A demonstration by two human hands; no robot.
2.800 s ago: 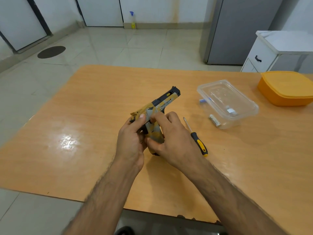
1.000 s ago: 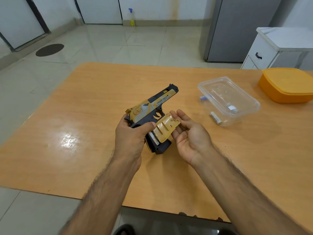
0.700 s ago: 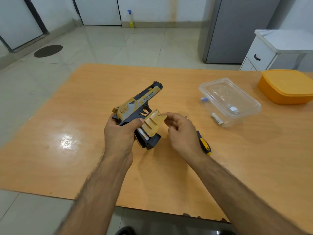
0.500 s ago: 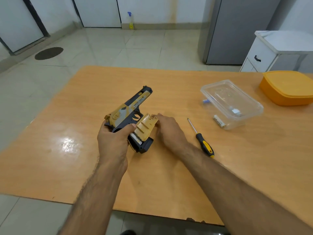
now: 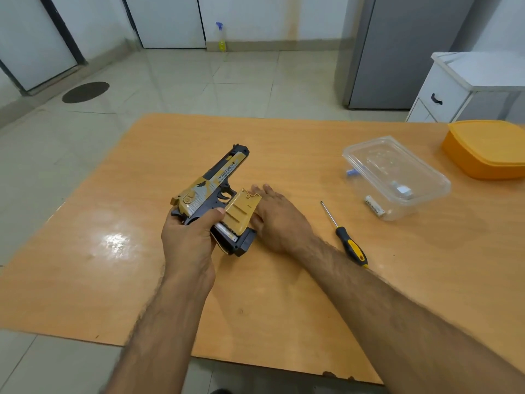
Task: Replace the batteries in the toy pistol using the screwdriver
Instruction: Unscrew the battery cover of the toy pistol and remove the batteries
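Note:
My left hand (image 5: 189,240) grips the black-and-tan toy pistol (image 5: 216,180) from behind and holds it just above the wooden table (image 5: 142,251), barrel pointing away. The tan grip cover (image 5: 241,213) stands lifted off the grip, and a white battery (image 5: 224,230) shows in the open compartment beneath it. My right hand (image 5: 279,220) lies palm down on the table right beside the cover, fingers stretched out; whether it touches the cover is hidden. The yellow-and-black screwdriver (image 5: 345,240) lies on the table to the right of that hand.
A clear plastic container (image 5: 397,177) sits at the right with small items inside. A loose white battery (image 5: 374,206) lies against its near side. An orange lidded box (image 5: 488,147) stands at the far right edge. White drawers and a grey cabinet stand beyond the table.
The grip cover came off the pistol's grip. My left hand shifted the pistol leftwards, and my right hand dropped from the cover down flat onto the table.

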